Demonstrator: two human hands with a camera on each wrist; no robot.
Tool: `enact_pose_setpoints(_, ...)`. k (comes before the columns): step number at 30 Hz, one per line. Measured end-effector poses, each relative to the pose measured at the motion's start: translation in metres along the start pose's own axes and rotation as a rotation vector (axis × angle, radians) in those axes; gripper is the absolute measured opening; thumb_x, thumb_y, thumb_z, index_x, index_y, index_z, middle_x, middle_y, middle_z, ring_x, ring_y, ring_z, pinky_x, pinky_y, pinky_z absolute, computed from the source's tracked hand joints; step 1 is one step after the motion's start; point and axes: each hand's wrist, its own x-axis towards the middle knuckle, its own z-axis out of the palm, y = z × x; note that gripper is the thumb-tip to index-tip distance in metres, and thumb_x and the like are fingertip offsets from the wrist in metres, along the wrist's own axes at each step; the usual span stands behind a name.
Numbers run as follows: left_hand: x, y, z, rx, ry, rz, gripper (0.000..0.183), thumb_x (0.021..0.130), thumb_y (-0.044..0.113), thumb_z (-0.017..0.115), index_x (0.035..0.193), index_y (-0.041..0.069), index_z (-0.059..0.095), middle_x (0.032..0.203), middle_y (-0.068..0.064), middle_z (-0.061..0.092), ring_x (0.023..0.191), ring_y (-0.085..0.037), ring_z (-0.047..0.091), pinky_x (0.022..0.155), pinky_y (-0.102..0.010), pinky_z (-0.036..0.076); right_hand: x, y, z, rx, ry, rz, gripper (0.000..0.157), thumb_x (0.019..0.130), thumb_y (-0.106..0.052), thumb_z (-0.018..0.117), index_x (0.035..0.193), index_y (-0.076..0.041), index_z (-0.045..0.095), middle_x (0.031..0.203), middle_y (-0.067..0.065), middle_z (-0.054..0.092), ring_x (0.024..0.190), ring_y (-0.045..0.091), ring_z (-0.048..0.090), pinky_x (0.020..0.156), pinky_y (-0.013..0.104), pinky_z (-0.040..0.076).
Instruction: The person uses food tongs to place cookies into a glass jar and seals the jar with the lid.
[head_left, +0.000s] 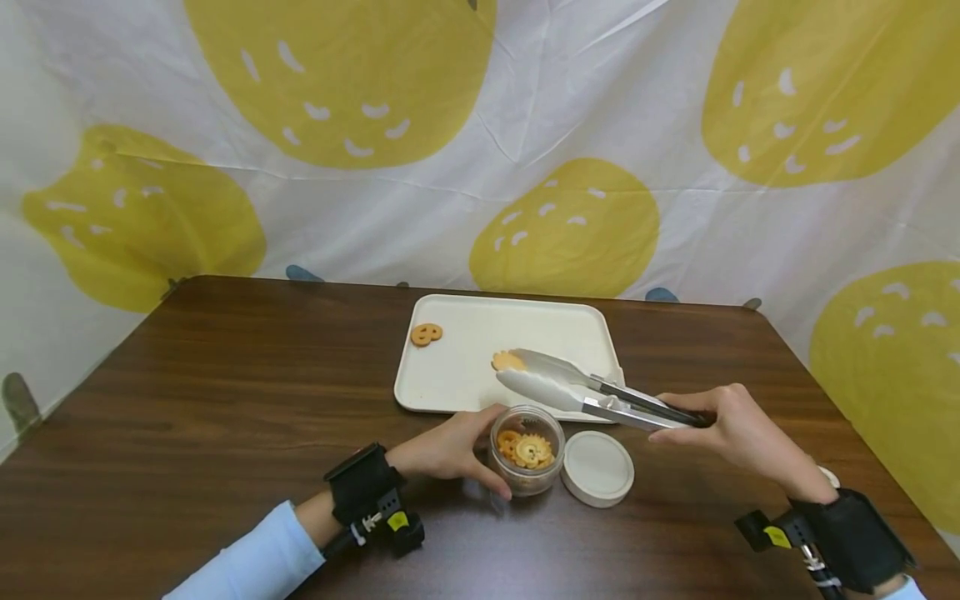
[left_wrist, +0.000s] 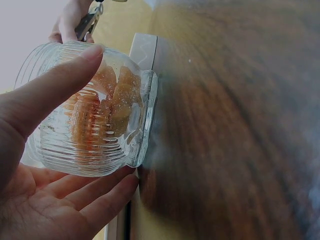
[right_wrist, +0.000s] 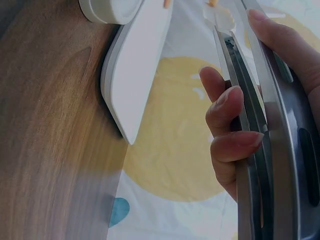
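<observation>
Left hand cupped round upright glass jar: thumb on near side, fingers on far side. Cookies inside jar. Right hand, at jar's 3 o'clock, fingers curled on metal tongs; pale cookie at tongs' tips, over white tray at jar's 12 o'clock. Contact with tray: cannot tell. Pretzel-shaped cookie on tray, toward its 10 o'clock. White lid on brown table, just beside jar at 3 o'clock.
</observation>
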Motion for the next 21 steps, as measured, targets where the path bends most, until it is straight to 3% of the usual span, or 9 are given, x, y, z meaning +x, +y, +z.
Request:
enact_pose_setpoints(8, -0.001, 0.002, 0.000, 0.014, 0.010, -0.002, 0.081, 0.059, 0.022, 0.081, 0.126, 0.003, 0.039, 0.122, -0.014, 0.054, 0.112, -0.022, 0.047, 0.100, -0.040, 0.038, -0.017, -0.005, -0.007, 0.018, -0.027, 0.038, 0.044, 0.073, -0.028, 0.071, 0.106, -0.001, 0.064, 0.084, 0.013, 0.071, 0.056, 0.002, 0.050, 0.046, 0.022, 0.042)
enact_pose_setpoints(16, 0.000, 0.001, 0.001, 0.013, 0.003, -0.004, 0.091, 0.060, 0.021, 0.081, 0.133, 0.002, 0.030, 0.133, -0.019, 0.045, 0.121, -0.025, 0.040, 0.105, -0.043, 0.033, -0.029, -0.007, -0.010, -0.039, 0.027, -0.048, 0.039, 0.067, -0.023, 0.075, 0.100, -0.004, 0.068, 0.082, 0.010, 0.072, 0.060, 0.001, 0.049, 0.048, 0.016, 0.040)
enact_pose_setpoints(21, -0.001, 0.001, 0.000, 0.024, 0.011, 0.010, 0.088, 0.060, 0.022, 0.081, 0.131, 0.002, 0.033, 0.131, -0.019, 0.047, 0.119, -0.025, 0.041, 0.104, -0.044, 0.034, -0.037, -0.007, -0.010, -0.025, 0.012, -0.066, 0.040, 0.067, -0.022, 0.075, 0.102, -0.003, 0.066, 0.086, 0.014, 0.072, 0.065, 0.000, 0.053, 0.049, 0.016, 0.040)
